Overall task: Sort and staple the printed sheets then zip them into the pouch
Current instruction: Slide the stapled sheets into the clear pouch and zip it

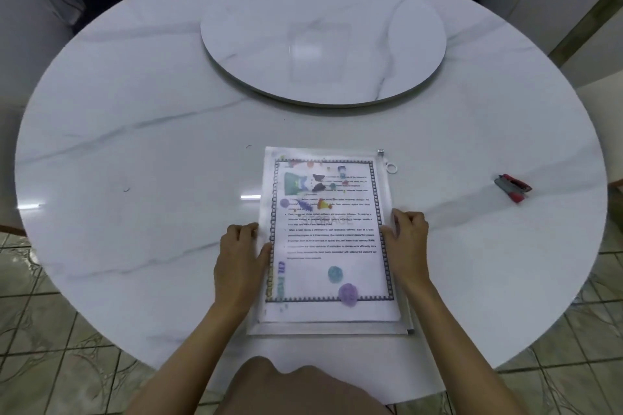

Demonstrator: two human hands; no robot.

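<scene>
A clear zip pouch [397, 307] lies flat on the white marble table [141, 158] in front of me. Printed sheets [328, 236] with a chain border, text and coloured pictures show through it. The zip runs along the pouch's right side, and its slider with a ring pull [387, 162] sits at the far right corner. My left hand [241, 263] grips the pouch's left edge, thumb on top. My right hand [406, 242] grips the right edge with curled fingers. A red stapler [513, 188] lies on the table far to the right.
A round marble turntable [323, 44] takes up the table's far middle. Chair backs stand beyond the far edge. Tiled floor shows below the near rim on both sides. My lap is at the bottom of the view.
</scene>
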